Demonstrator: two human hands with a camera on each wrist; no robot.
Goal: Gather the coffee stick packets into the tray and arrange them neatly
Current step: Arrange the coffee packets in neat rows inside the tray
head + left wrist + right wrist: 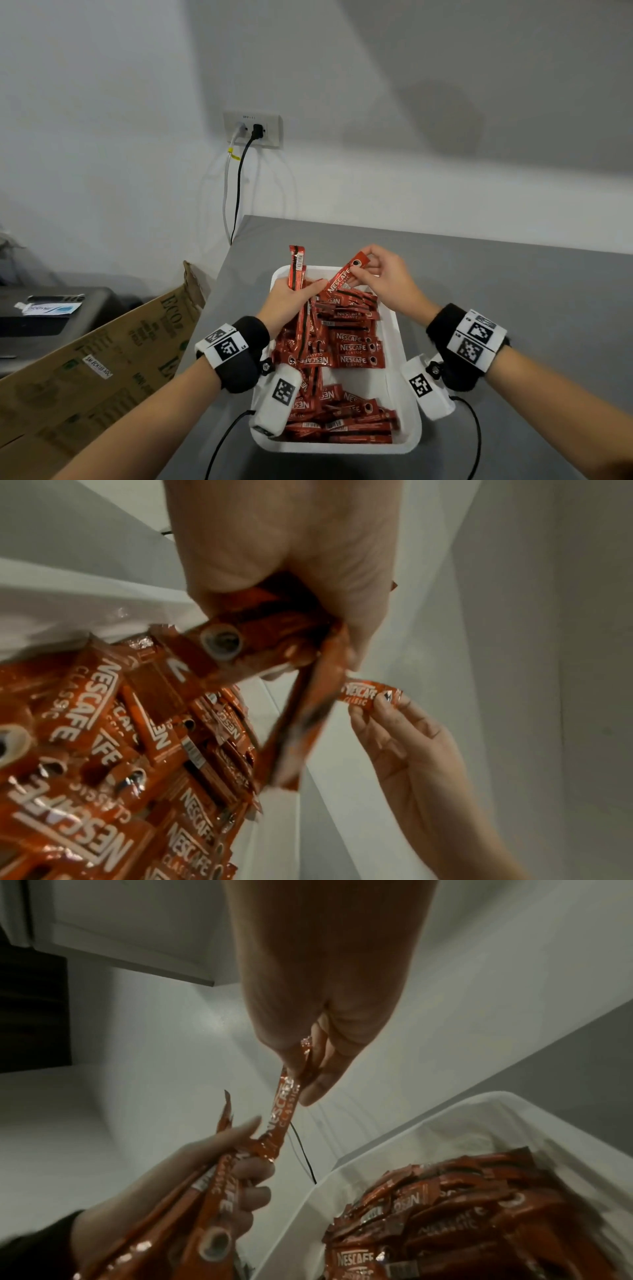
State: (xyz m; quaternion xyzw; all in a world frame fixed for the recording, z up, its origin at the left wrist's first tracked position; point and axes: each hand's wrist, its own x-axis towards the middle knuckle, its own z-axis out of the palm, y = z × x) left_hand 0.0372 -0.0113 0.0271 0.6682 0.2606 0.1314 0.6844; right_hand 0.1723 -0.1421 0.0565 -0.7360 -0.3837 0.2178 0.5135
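While the left hand [287,301] grips a bundle [297,274], the right hand [383,277] pinches one light, slippery packet [344,274] at its end, probably the best place.

One white plastic tray [407,346] stands on the grey table [513,291]. It holds several dozen red foil coffee stick packets [356,347], too many to count exactly. Two hands are visible.
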